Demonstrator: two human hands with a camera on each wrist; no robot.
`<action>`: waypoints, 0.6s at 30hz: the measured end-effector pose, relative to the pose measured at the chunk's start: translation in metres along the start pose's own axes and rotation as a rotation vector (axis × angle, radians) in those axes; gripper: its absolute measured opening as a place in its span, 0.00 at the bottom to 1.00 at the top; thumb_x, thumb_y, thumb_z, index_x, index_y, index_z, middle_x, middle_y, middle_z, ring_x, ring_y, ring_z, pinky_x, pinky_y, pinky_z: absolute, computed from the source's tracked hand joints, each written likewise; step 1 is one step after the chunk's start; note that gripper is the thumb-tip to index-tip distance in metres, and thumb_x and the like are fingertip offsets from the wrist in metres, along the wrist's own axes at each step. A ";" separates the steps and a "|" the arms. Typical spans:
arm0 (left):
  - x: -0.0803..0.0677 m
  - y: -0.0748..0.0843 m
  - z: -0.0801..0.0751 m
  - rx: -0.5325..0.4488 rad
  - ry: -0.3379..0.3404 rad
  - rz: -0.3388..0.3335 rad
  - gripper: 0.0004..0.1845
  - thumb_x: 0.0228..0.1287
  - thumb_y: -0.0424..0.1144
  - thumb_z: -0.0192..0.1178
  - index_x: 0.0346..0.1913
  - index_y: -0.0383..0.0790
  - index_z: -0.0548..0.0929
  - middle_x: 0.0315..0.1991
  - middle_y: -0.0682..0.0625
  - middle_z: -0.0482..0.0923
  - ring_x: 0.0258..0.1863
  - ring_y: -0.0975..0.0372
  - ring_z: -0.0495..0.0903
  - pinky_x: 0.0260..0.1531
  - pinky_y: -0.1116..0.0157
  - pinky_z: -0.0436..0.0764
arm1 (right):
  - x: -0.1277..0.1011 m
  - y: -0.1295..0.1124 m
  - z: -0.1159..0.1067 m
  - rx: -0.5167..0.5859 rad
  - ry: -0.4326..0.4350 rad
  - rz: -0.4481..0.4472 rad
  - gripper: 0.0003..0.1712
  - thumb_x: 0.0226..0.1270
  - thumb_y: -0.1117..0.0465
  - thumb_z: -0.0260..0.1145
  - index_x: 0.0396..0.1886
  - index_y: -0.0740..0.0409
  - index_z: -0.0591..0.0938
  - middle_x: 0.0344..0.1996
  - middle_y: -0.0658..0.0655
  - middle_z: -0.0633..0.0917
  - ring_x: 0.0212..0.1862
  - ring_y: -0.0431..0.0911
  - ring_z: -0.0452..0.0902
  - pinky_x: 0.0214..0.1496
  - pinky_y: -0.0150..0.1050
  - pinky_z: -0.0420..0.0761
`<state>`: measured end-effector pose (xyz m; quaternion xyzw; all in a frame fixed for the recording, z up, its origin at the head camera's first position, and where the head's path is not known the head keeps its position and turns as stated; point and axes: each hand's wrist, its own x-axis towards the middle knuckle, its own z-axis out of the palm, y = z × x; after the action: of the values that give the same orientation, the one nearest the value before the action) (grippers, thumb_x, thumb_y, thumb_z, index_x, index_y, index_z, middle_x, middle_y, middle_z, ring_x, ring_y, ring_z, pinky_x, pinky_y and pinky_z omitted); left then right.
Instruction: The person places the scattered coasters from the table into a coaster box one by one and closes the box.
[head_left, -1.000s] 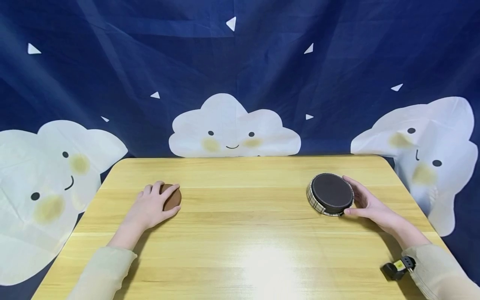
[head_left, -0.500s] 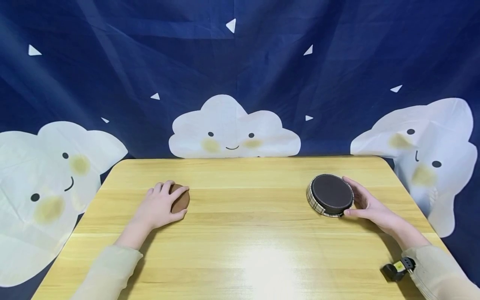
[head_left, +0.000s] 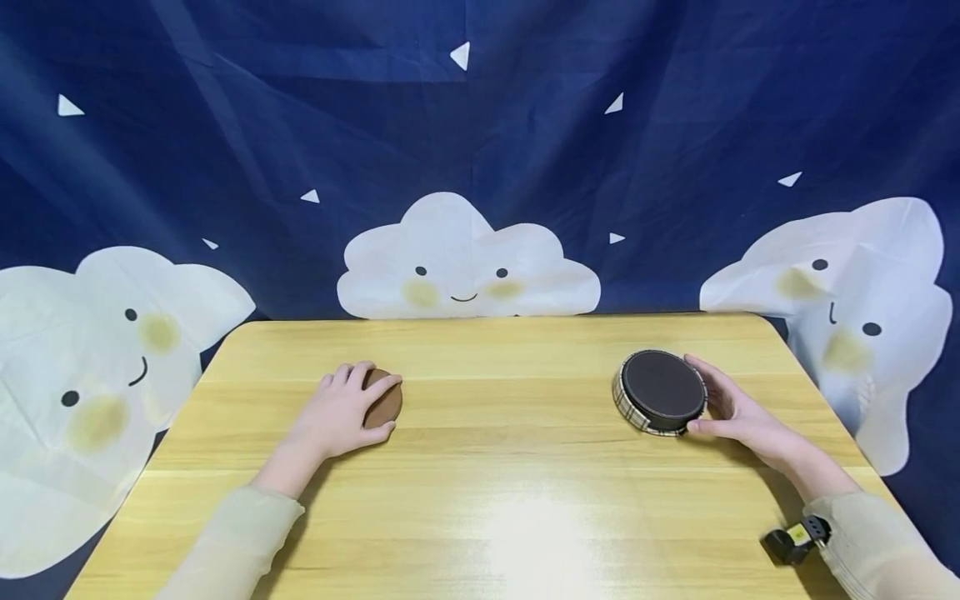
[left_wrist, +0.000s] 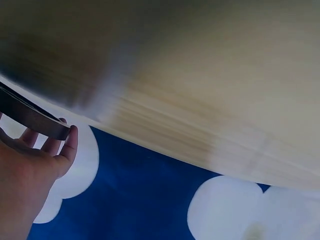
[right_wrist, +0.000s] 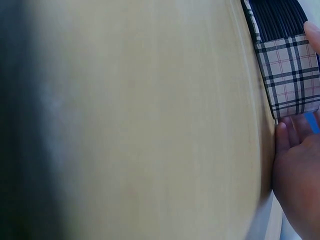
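Observation:
On the left half of the table, my left hand [head_left: 341, 421] grips a round brown coaster [head_left: 385, 402], thumb at the near side and fingers over the far side. The left wrist view catches the dark edge of this coaster [left_wrist: 35, 117] between the fingers. Over at the right, a round plaid coaster holder [head_left: 630, 410] contains a stack of dark coasters [head_left: 663, 385]. My right hand [head_left: 738, 415] holds the holder's right side. In the right wrist view, the stacked edges [right_wrist: 277, 20] show through the gap in the plaid wall [right_wrist: 290, 75].
The light wooden table [head_left: 487, 475] has rounded far corners and a bright glare near its front. Behind it hangs a dark blue curtain [head_left: 525, 142] with white clouds. A small black device [head_left: 795, 540] sits at the right sleeve.
My left hand has moved steadily to the right with the brown coaster. The right hand and the coaster holder have stayed in place.

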<state>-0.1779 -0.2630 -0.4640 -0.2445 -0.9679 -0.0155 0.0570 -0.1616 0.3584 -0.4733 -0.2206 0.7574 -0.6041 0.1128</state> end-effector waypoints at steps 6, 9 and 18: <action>0.011 0.013 0.000 -0.010 -0.006 0.037 0.39 0.61 0.62 0.68 0.75 0.56 0.75 0.68 0.35 0.72 0.63 0.37 0.74 0.58 0.38 0.75 | 0.000 0.000 0.001 0.001 -0.003 -0.002 0.57 0.65 0.81 0.65 0.88 0.59 0.47 0.75 0.29 0.66 0.72 0.17 0.63 0.66 0.15 0.63; 0.017 0.019 0.001 -0.013 -0.005 0.057 0.39 0.62 0.63 0.67 0.75 0.56 0.75 0.69 0.36 0.71 0.63 0.38 0.74 0.59 0.38 0.76 | 0.001 0.001 0.001 0.000 -0.001 -0.005 0.57 0.65 0.81 0.65 0.88 0.59 0.47 0.75 0.29 0.66 0.72 0.18 0.63 0.66 0.15 0.64; 0.041 0.040 0.005 -0.029 0.005 0.118 0.40 0.62 0.65 0.66 0.76 0.58 0.74 0.69 0.37 0.71 0.65 0.38 0.73 0.63 0.40 0.74 | 0.001 0.001 0.000 -0.005 0.003 -0.014 0.57 0.65 0.82 0.64 0.88 0.60 0.47 0.75 0.29 0.66 0.72 0.18 0.64 0.66 0.15 0.64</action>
<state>-0.1953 -0.2087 -0.4643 -0.3018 -0.9513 -0.0265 0.0567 -0.1623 0.3584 -0.4745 -0.2249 0.7575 -0.6035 0.1070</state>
